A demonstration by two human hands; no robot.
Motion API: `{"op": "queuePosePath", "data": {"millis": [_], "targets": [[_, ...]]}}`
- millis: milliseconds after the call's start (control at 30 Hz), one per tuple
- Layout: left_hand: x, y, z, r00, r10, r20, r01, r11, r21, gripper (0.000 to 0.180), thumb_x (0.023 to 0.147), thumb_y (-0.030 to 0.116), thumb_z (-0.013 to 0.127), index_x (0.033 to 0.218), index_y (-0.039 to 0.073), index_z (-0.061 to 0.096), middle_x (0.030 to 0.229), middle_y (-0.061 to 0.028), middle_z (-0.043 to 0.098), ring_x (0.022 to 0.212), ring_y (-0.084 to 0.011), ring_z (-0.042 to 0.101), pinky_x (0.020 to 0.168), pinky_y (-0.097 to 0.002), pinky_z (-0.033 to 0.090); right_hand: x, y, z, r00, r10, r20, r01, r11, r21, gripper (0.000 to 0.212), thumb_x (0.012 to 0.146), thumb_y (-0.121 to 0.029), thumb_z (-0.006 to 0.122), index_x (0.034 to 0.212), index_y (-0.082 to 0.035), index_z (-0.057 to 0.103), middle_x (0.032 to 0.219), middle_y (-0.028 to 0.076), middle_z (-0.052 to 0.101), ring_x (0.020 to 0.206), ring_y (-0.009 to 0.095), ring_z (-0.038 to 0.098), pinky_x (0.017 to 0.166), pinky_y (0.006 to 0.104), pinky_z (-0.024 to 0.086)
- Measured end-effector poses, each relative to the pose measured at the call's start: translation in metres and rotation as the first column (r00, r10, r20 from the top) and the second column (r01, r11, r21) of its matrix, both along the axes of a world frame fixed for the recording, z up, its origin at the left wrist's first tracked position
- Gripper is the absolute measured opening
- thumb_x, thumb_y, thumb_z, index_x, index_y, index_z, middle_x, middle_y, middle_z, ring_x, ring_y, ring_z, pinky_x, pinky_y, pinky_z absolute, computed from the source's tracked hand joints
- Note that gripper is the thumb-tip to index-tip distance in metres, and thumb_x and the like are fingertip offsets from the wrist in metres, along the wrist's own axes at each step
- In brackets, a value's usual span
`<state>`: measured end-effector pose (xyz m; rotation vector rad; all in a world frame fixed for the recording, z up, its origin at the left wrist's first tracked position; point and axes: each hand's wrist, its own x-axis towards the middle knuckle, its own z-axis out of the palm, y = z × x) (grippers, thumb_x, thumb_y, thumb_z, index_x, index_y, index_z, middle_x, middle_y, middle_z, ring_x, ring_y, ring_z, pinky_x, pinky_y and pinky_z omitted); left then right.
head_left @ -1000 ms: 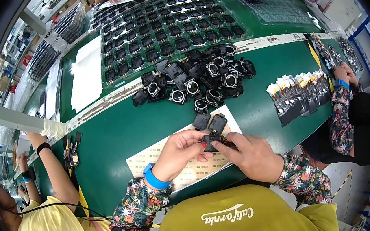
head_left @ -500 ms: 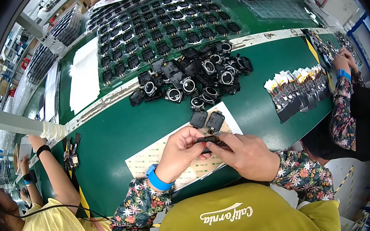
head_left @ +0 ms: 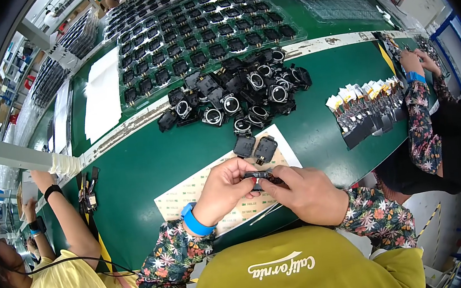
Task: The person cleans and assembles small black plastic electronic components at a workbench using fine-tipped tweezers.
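We work at a long green bench (head_left: 149,169), with trays of black parts (head_left: 203,40) spread across its far side and a loose heap of black housings with round rings (head_left: 236,95) nearer in. Closer still lies a pale printed sheet (head_left: 191,196), with two finished-looking black pieces (head_left: 256,148) resting at its far edge. Over that sheet we hold one small black part (head_left: 259,174) between both hands, clear of the bench. We judge this to be the fitting step on a single piece; the next move calls for a steady pinch and fine alignment. Our left hand (head_left: 224,187) curls around the part's left end, fingers closed on it, while our right hand (head_left: 306,192) pinches its right end from the other side, wrists close together.
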<state>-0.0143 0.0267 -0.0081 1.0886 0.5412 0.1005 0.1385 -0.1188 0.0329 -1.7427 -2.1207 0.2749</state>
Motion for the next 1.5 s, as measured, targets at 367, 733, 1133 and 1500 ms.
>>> {"op": "queuePosePath", "data": {"millis": [367, 733, 1133, 1500], "targets": [[0.0, -0.002, 0.008, 1.0, -0.023, -0.016, 0.023, 1.0, 0.016, 0.019, 0.085, -0.008, 0.052, 0.103, -0.003, 0.056, 0.089, -0.0044, 0.062, 0.075, -0.008, 0.059, 0.067, -0.0215, 0.051, 0.001, 0.001, -0.001, 0.995, 0.017, 0.103, -0.024, 0.997, 0.067, 0.034, 0.079, -0.011, 0.054, 0.111, -0.001, 0.056, 0.09, 0.009, 0.049, 0.074, 0.019, 0.057, 0.059, 0.03, 0.049], [0.002, -0.001, 0.011, 0.998, -0.064, -0.006, 0.064, 0.997, 0.038, 0.018, 0.083, -0.006, 0.055, 0.099, 0.0, 0.057, 0.09, -0.0029, 0.062, 0.074, -0.0041, 0.056, 0.061, -0.0178, 0.045, 0.009, 0.0, 0.008, 0.876, -0.094, -0.473, 0.06, 0.994, -0.087, 0.029, 0.083, -0.008, 0.057, 0.112, -0.005, 0.059, 0.103, 0.01, 0.051, 0.083, 0.02, 0.058, 0.065, 0.0305, 0.051], [0.007, -0.009, 0.021, 0.95, -0.306, 0.062, 0.284, 0.929, 0.236, 0.023, 0.082, -0.014, 0.05, 0.101, -0.002, 0.056, 0.105, -0.0099, 0.062, 0.098, -0.0132, 0.059, 0.085, -0.0262, 0.047, 0.069, -0.002, -0.009, 0.469, -0.295, -0.832, 0.09, 0.954, -0.288, 0.017, 0.088, -0.003, 0.058, 0.104, 0.002, 0.06, 0.095, 0.007, 0.061, 0.086, 0.01, 0.057, 0.076, 0.0237, 0.049], [0.014, -0.013, 0.004, 0.958, -0.282, -0.041, 0.284, 0.929, 0.236, 0.023, 0.083, -0.015, 0.048, 0.102, -0.004, 0.055, 0.113, -0.0136, 0.061, 0.102, -0.0132, 0.058, 0.086, -0.0251, 0.046, 0.085, 0.013, -0.021, 0.371, -0.413, -0.831, -0.046, 0.886, -0.461, 0.013, 0.089, -0.003, 0.057, 0.102, 0.0, 0.059, 0.088, 0.004, 0.063, 0.078, 0.008, 0.06, 0.069, 0.0235, 0.051]]}}
